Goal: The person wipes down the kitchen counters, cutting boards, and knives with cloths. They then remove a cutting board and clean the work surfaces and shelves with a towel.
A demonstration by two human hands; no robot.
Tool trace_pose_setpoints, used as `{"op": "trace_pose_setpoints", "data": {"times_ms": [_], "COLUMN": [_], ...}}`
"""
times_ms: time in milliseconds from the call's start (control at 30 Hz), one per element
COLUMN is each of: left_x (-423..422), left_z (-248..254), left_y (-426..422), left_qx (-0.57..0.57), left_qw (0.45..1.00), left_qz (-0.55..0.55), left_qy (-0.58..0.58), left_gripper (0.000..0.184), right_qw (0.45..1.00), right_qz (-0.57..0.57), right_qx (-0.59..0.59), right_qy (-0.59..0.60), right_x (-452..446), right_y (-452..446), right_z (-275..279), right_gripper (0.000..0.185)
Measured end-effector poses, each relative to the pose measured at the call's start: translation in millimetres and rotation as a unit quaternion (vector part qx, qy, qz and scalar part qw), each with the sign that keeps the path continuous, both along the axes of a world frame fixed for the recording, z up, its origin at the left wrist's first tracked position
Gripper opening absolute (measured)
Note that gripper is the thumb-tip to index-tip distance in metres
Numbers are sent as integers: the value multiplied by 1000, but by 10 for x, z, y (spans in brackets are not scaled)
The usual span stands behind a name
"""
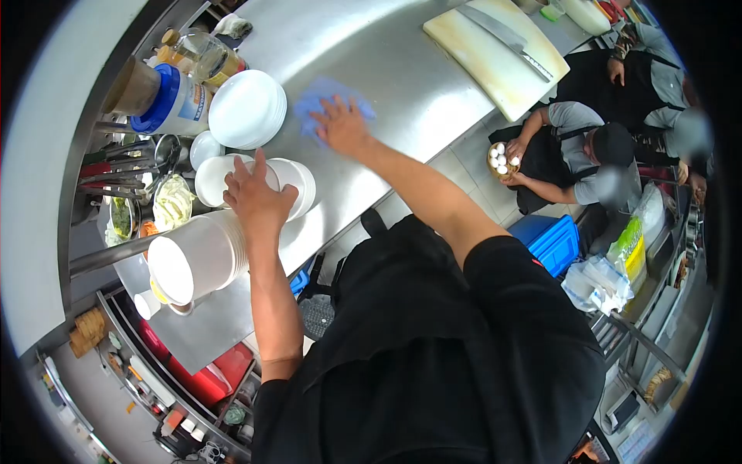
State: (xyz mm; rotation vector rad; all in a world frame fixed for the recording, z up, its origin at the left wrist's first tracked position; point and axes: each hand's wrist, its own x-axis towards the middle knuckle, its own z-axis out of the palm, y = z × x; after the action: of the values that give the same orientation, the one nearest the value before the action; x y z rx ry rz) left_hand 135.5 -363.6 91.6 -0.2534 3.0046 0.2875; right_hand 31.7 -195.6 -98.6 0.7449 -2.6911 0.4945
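Observation:
My right hand lies with fingers spread on a crumpled blue cloth, pressing it against the steel counter. Over a stack of white round dishes or lids hovers or rests my left hand, its fingers apart; contact is hard to tell. Another white round stack sits just right of that hand. Beyond the fingertips stands a pile of white plates. Closer to my body, a nested stack of white tubs lies on its side.
Ladles and other utensils, a blue-lidded tub and bottles line the left side. A large knife lies on a cutting board at the far end. A co-worker holds a bowl of eggs.

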Motion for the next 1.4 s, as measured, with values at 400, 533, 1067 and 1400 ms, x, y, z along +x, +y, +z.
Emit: {"op": "trace_pose_setpoints", "data": {"times_ms": [400,533,1067,1400], "left_x": [482,714,370,34], "left_z": [154,176,-16,-112], "left_y": [-11,-88,-78,-56], "left_qx": [72,96,52,84], "left_qw": [980,969,972,981], "left_qz": [-185,-228,-227,-152], "left_qy": [4,-10,46,83], "left_gripper": [73,76,78,75], "right_qw": [988,949,976,825], "right_qz": [-53,270,-198,-543], "right_qx": [-111,-97,85,89], "right_qy": [-98,-131,-19,-124], "right_x": [727,84,-817,-398], "right_y": [709,-434,-228,1673], "right_z": [680,354,-4,-62], "right_gripper": [40,41,48,50]}}
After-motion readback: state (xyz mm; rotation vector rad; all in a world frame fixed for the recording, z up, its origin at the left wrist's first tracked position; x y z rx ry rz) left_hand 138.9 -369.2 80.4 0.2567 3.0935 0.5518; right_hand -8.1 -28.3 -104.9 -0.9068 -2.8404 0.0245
